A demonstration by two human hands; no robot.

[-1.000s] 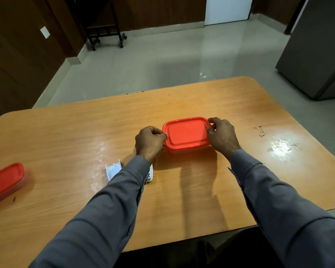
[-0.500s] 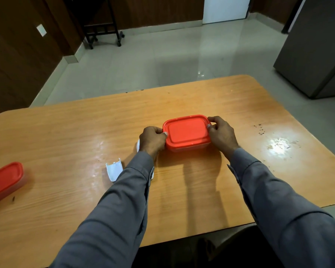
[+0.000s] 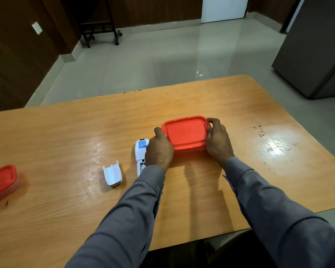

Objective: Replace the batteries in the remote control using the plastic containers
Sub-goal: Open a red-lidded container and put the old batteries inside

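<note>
A plastic container with a red lid (image 3: 186, 132) sits at the middle of the wooden table (image 3: 66, 136). My left hand (image 3: 159, 151) grips its left side and my right hand (image 3: 218, 141) grips its right side, fingers on the lid's rim. A white remote control (image 3: 140, 151) lies face down just left of my left hand, its battery bay open and its lower end hidden by my wrist. Its white battery cover (image 3: 112, 174) lies loose on the table further left. What is inside the container is hidden.
A second red-lidded container (image 3: 0, 180) sits at the table's left edge, partly out of frame. A grey cabinet (image 3: 317, 47) stands on the floor at the right, a black wheeled stand (image 3: 99, 29) at the back left.
My hands have shifted along the container's sides and it has moved slightly to the right. The remote, hidden under my left arm before, now shows beside my left hand.
</note>
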